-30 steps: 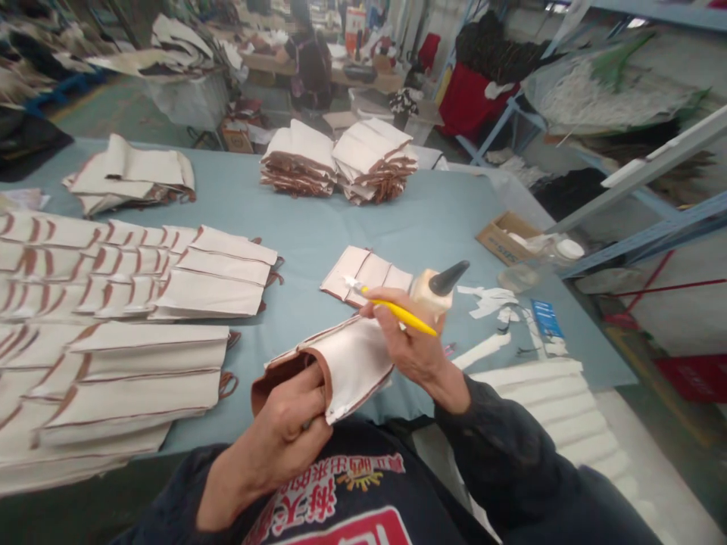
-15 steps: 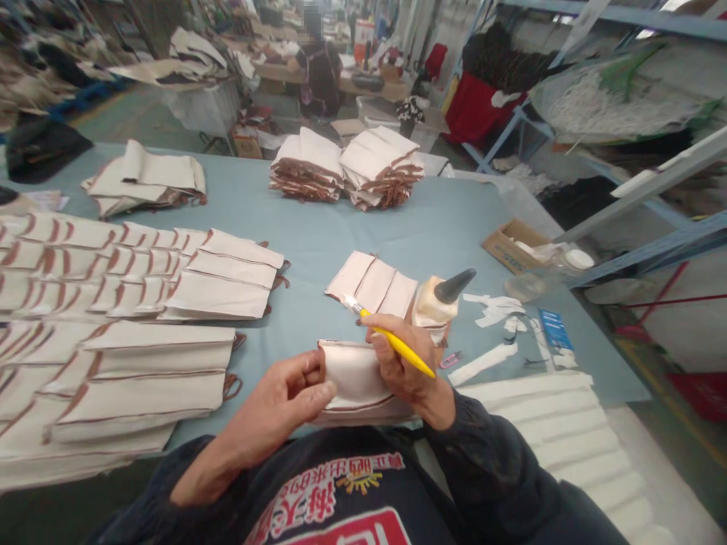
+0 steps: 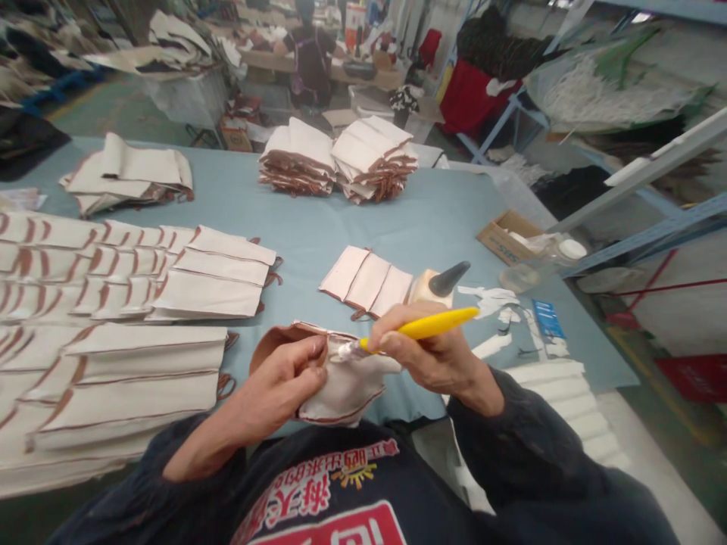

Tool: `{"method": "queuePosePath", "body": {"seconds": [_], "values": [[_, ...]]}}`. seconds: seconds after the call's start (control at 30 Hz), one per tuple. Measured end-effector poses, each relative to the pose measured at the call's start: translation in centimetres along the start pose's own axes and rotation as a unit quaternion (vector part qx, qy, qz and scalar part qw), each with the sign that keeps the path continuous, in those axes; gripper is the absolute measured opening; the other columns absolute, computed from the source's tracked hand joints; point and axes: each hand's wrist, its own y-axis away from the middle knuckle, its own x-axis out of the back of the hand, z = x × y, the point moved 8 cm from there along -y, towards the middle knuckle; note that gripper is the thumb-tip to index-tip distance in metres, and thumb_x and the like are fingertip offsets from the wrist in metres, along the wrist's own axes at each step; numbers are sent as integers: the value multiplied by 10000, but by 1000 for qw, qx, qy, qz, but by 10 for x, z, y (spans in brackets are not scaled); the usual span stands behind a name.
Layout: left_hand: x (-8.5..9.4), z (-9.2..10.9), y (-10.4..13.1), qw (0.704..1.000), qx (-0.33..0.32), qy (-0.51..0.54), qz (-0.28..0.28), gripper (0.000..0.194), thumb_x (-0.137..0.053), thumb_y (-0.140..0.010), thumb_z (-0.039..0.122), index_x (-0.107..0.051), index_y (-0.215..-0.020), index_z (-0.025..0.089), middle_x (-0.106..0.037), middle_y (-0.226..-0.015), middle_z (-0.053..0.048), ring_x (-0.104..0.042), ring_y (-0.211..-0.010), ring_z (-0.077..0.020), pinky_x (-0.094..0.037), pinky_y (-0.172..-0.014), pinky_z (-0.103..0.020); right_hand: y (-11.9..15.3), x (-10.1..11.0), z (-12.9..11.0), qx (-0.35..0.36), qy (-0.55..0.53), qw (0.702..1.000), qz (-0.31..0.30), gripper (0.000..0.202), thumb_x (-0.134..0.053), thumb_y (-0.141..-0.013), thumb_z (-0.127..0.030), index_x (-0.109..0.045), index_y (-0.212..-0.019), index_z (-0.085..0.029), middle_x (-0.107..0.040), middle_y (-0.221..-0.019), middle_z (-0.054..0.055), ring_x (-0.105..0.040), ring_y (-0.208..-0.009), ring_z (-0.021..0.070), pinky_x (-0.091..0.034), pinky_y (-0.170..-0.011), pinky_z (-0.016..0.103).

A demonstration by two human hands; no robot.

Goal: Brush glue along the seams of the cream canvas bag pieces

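Observation:
My left hand [image 3: 287, 382] pinches the edge of a cream leather-like piece [image 3: 349, 390] with brown edging, its brown side folded up at the left. My right hand [image 3: 432, 352] is closed around a yellow-handled brush [image 3: 435, 324]. The brush's whitish bristles touch the cream surface close to my left fingertips. Just beyond my hands lies another cream panel [image 3: 366, 280] with dark seams, flat on the table. A glue bottle [image 3: 435, 286] with a dark pointed nozzle stands behind my right hand, which partly hides it.
Rows of overlapping cream pieces [image 3: 136, 371] cover the left of the blue-green table [image 3: 227, 197]. Two stacks [image 3: 372, 163] stand at the back. White strips [image 3: 494, 303], a blue packet [image 3: 548, 319] and a cardboard box [image 3: 508, 235] lie right. A person [image 3: 310, 57] works farther off.
The brush has come down from above the far panel onto the held piece, its handle now pointing right. The held piece has been lifted and bent, showing its brown side.

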Motion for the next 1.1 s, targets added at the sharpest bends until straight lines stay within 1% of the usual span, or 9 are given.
{"method": "queuePosePath", "body": {"seconds": [0.07, 0.17, 0.27, 0.4, 0.5, 0.6, 0.73, 0.9, 1.1], "values": [[-1, 4, 1, 1000, -9, -17, -7, 172, -580, -854, 338, -600, -898, 172, -519, -755, 43, -394, -631, -114, -338, -563, -232, -15, -6, 0, 18, 38, 998, -40, 331, -567, -1077, -404, -721, -894, -176, -713, -720, 2, -630, -592, 92, -483, -536, 210], [2, 10, 2, 999, -21, -47, 11, 167, -556, -836, 303, -628, -908, 171, -518, -786, 33, -436, -689, -134, -383, -612, -242, -30, -12, 6, 36, 60, 997, -46, 353, -535, -1085, -411, -713, -895, -172, -723, -745, 6, -643, -612, 95, -506, -570, 220], [5, 10, 3, 999, -15, -41, 16, 271, -553, -822, 318, -660, -1020, 166, -579, -866, 5, -517, -767, -169, -430, -666, -265, -30, -10, 8, 49, 42, 998, -13, 337, -549, -1080, -415, -714, -899, -183, -732, -773, 12, -662, -637, 105, -524, -570, 227], [6, 4, 5, 1000, -6, 8, 4, 342, -588, -815, 304, -671, -1117, 166, -651, -890, -19, -577, -805, -196, -458, -685, -278, -17, 11, 8, 30, -18, 996, 80, 247, -598, -1069, -371, -723, -929, -210, -725, -791, 9, -675, -675, 108, -537, -584, 227], [3, 2, 3, 999, -9, 35, -10, 325, -594, -819, 289, -674, -1109, 169, -665, -878, -16, -591, -802, -192, -473, -701, -277, -14, 9, 1, 24, -41, 998, 46, 246, -590, -1076, -357, -716, -924, -211, -724, -757, -3, -660, -625, 91, -506, -538, 204], [0, 6, 0, 1000, -9, 12, -16, 240, -563, -817, 282, -660, -1003, 167, -632, -849, 4, -535, -716, -153, -436, -646, -255, -20, -7, -7, 43, 40, 998, -20, 291, -569, -1082, -357, -703, -884, -191, -730, -729, -2, -652, -585, 87, -493, -523, 201], [5, 10, -2, 999, -1, -39, 18, 195, -545, -788, 306, -628, -896, 166, -570, -812, 14, -482, -698, -147, -399, -608, -250, -25, -7, -11, 87, 155, 983, 35, 347, -509, -1103, -361, -680, -858, -186, -744, -728, 12, -681, -606, 102, -510, -567, 223], [8, 3, -1, 999, 22, 16, 20, 274, -596, -794, 355, -653, -976, 158, -587, -802, 9, -518, -705, -163, -420, -632, -268, -15, 0, -21, 110, 175, 977, 60, 278, -521, -1097, -328, -665, -886, -218, -766, -749, -5, -716, -629, 112, -554, -598, 238], [12, -11, -4, 995, 24, 86, 42, 220, -655, -776, 324, -630, -919, 158, -629, -810, 1, -544, -695, -147, -417, -640, -255, 1, 10, -37, 92, 200, 972, 86, 285, -503, -1094, -317, -652, -863, -243, -741, -686, -26, -679, -565, 108, -549, -571, 244]]}}
